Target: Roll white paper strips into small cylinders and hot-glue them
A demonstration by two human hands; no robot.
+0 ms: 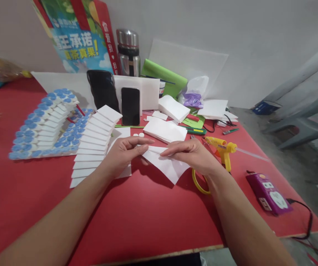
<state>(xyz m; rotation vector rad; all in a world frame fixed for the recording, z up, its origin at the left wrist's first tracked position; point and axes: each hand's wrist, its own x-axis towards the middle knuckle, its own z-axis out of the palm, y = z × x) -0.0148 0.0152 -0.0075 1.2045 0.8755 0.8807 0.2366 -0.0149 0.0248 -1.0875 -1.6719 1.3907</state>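
Observation:
A white sheet of paper (172,168) is pinched between my two hands above the red tabletop. My left hand (125,153) grips its left corner with thumb and fingers pressed together. On the right side, my right hand (193,153) closes over the upper edge of the sheet. A white stepped staircase model (92,147) stands just left of my left hand. Behind the paper lies a stack of white paper (164,130). The yellow handles of a pair of scissors (199,184) show under my right wrist, its upper part hidden.
A yellow glue gun (222,147) and a purple power strip (270,194) with a cord are at the right. At the left stands a curved model covered in blue discs (28,135). Phones (130,106), a steel flask (128,51) and a green cutter (196,130) are behind.

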